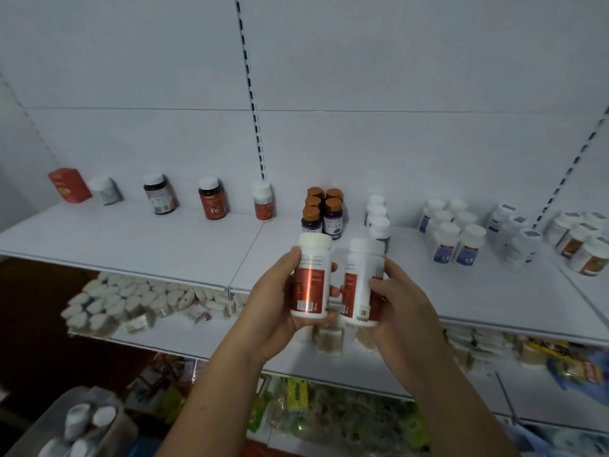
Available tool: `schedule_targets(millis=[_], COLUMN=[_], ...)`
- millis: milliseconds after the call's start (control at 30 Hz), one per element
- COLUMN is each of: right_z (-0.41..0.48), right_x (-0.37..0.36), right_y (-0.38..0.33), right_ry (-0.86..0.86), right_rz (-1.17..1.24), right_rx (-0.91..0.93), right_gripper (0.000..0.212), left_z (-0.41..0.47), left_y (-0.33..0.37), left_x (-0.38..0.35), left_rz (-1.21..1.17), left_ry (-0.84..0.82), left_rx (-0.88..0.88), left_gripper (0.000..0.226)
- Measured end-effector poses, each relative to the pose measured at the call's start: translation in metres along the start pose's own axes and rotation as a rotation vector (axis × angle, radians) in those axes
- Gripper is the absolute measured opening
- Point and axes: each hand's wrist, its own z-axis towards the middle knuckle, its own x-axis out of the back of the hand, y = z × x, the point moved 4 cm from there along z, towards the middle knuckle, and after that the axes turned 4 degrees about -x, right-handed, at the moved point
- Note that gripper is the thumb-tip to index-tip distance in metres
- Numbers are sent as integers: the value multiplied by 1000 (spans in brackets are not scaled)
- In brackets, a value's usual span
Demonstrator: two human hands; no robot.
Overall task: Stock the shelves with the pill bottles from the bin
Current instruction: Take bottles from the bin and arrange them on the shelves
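My left hand (275,298) grips a white pill bottle with a red label (311,278), held upright in front of the white shelf (148,245). Beside it my right hand (400,301) grips a second white bottle with a red label (361,285). The two bottles are close together, just above the shelf's front edge. At the bottom left a clear bin (82,423) holds more white-capped bottles (79,420).
Along the back of the shelf stand a red box (69,185), single bottles (212,198), brown-capped dark bottles (321,212) and groups of white bottles (456,235). Lower shelves carry small white packs (138,301) and green packets (329,413).
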Motion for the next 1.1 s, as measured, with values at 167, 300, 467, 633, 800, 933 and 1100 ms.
schedule_targets(millis=[167, 300, 467, 633, 800, 933, 1100], right_z=[36, 70, 111, 145, 162, 168, 174], right_x=[-45, -82, -126, -145, -153, -158, -159], right_y=[19, 41, 62, 78, 87, 92, 94], right_ry=[-22, 9, 39, 122, 163, 121, 76], right_rz=[-36, -105, -47, 49, 89, 172, 211], right_rx=[-17, -3, -31, -45, -62, -102, -131], right_gripper=[40, 37, 42, 39, 38, 40, 42], left_z=[16, 35, 68, 102, 124, 131, 132], left_y=[22, 43, 74, 95, 99, 97, 96], left_x=[55, 103, 159, 193, 210, 210, 207], left_rz=[-2, -13, 41, 13, -73, -97, -109], left_ry=[44, 60, 113, 91, 50, 17, 2], left_rx=[-41, -47, -78, -45, 37, 70, 59], left_gripper=[61, 53, 46, 46, 49, 47, 46])
